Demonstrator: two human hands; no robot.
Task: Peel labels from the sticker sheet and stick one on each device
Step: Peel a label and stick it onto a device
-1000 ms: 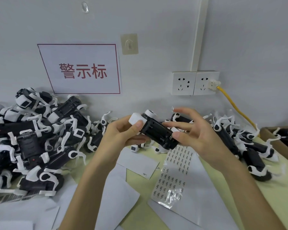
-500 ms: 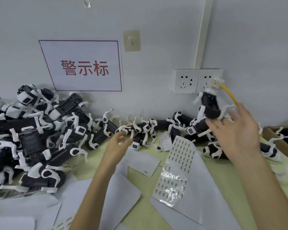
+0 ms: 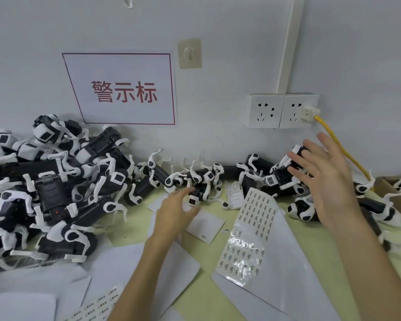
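Counting first. The devices [image 3: 51, 195] are way too many for us to count: a big heap on the left, a thin row along the wall, and another bunch on the right, all black with white bits. There's one sheet [image 3: 252, 230] of labels [image 3: 257, 209] in the middle of the table [image 3: 195, 295]. We also see one strip [image 3: 97, 306] of labels at the bottom edge and a few blank papers [image 3: 134, 262] lying around. On the wall we count one sign [image 3: 123, 89] with red characters, one hook [image 3: 189, 54], two sockets [image 3: 283, 110], and one plug [image 3: 310, 113] with a yellow cable [image 3: 338, 147]. One box [image 3: 394, 198] pokes in at the far right.

The hands are well apart. Our left hand [image 3: 174, 214] reaches forward into the row, palm down. Its thumb sits on one side of a small device [image 3: 193, 201] and its fingers on the other. We honestly can't tell if it's actually pinching it or just touching. Our right hand [image 3: 322, 174] is up over the right-hand bunch, back towards us, with fingers straight and spread. The fingertips are at a device [image 3: 298, 152] on top of that bunch, and the hand holds nothing.

The sheet lies flat-ish on the table between our two forearms, closer to us than both hands, and neither hand touches it. Its far edge curls up just beside the row of devices, and its near part looks shiny and wrinkled. It rests on a bigger white paper. The strip is down by our left elbow.
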